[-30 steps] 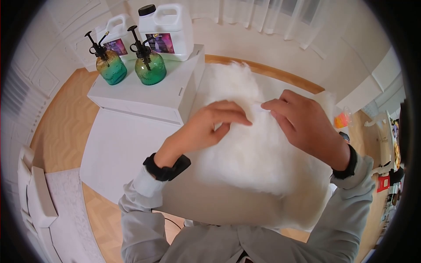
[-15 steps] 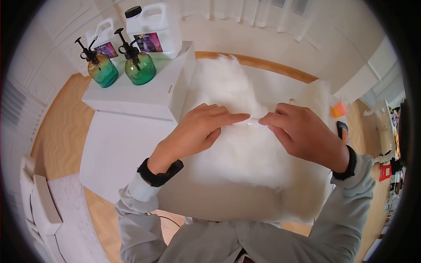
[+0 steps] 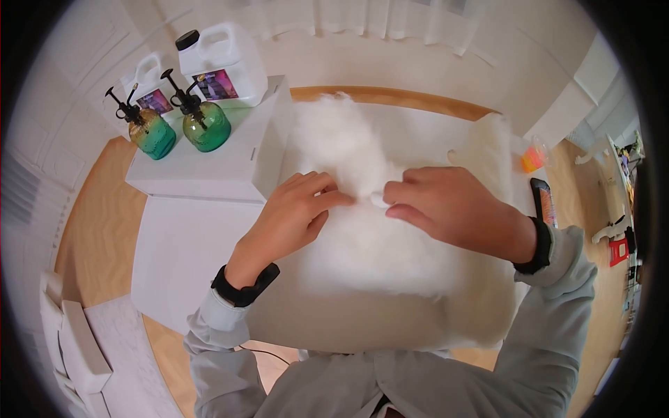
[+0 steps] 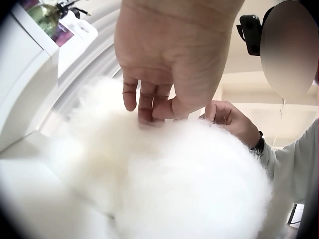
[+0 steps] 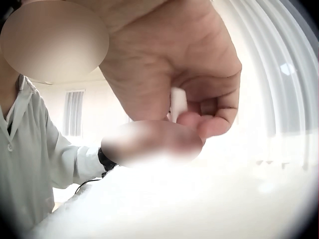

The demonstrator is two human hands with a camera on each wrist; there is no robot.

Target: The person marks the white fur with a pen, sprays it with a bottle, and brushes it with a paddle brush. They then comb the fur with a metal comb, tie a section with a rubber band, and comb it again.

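White fluffy fur (image 3: 390, 251) lies over a pale table, with a raised tuft (image 3: 341, 136) at its far left. My right hand (image 3: 446, 209) pinches a small white stick-like piece (image 5: 178, 102) between thumb and fingers; its far end is hidden by the fingers. Just left of that piece, my left hand (image 3: 296, 209) hovers low with its fingers pointing down and loosely bent. In the left wrist view its fingertips (image 4: 145, 119) meet the top of the fur, and the thumb lies beside the index finger.
A white box (image 3: 223, 164) at the far left carries two green glass spray bottles (image 3: 207, 129) and two white jugs (image 3: 230, 63). At the right edge stand a clear cup with something orange (image 3: 534, 159) and a dark phone-like thing (image 3: 543, 202). Curtains (image 3: 376, 17) hang behind.
The right hand has come nearer to my body over the fur, still pinching the white piece. My left index finger, straight half a second ago, is now bent. The head view has shifted.
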